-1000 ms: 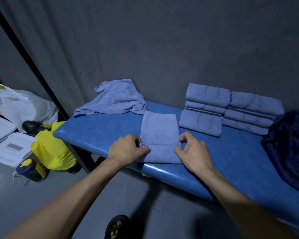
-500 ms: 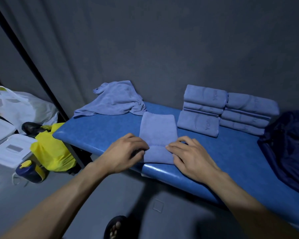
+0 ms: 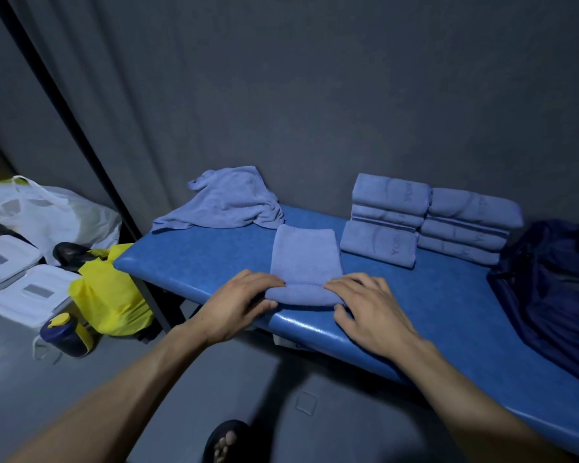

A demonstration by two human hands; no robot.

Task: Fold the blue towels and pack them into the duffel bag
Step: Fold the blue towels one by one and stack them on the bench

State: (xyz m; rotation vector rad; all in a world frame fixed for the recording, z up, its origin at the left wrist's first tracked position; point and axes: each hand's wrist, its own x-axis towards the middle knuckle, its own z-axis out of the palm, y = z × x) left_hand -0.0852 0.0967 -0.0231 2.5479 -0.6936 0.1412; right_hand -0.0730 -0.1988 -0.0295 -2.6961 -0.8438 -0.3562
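- Your left hand (image 3: 239, 304) grips the near left corner of the half-folded towel (image 3: 304, 262), fingers laid on top and thumb tucked under the rolled near edge.
- Your right hand (image 3: 370, 310) does the same at the near right corner, fingers on top of the fold and thumb at the towel's near edge.
- The two hands are apart, with the rolled near edge of the towel between them.
- That towel lies on the blue worktop (image 3: 448, 312) close to its near edge, its long side running away from you.
- Far right of it stand the folded towels (image 3: 428, 220), in two stacks touching each other against the wall, with one more leaning at the front of the left stack.
- Far left, a loose towel (image 3: 229, 198) lies crumpled by the wall.
- The dark duffel bag (image 3: 549, 285) slumps at the right end of the worktop, just beside the stacks.
- On the floor to the left are a yellow bag (image 3: 109, 295), a bottle (image 3: 64, 334), white boxes (image 3: 27, 292) and a white plastic bag (image 3: 47, 212).
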